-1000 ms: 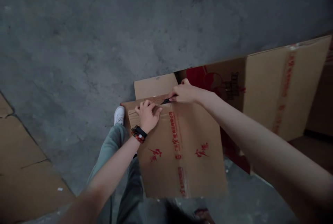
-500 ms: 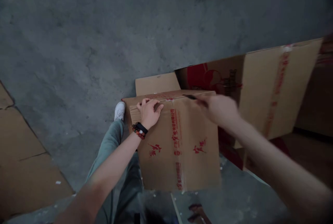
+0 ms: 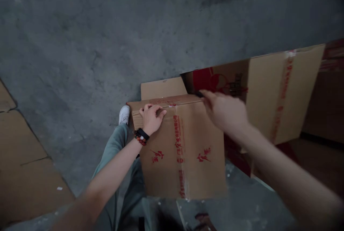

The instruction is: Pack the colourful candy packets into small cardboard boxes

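Note:
A brown cardboard box (image 3: 204,173) with red print and a strip of printed tape stands upright in front of my legs. My left hand (image 3: 152,118) lies on its upper left part, fingers bent against the top edge. At the right end of that edge, my right hand (image 3: 225,111) is closed round a small dark box cutter (image 3: 198,94), mostly hidden by the fingers. Whether its tip touches the box I cannot tell. A flap (image 3: 163,88) sticks out behind the top edge.
Another carton (image 3: 285,98) with red tape stands to the right, beside a panel with a red print (image 3: 215,78). Flattened cardboard (image 3: 27,173) lies on the left. My shoe (image 3: 124,115) is by the box's left corner, on the grey concrete floor (image 3: 80,44).
My right hand, with the box cutter, has shifted slightly up and right along the box's top edge. My left hand keeps its place on the box.

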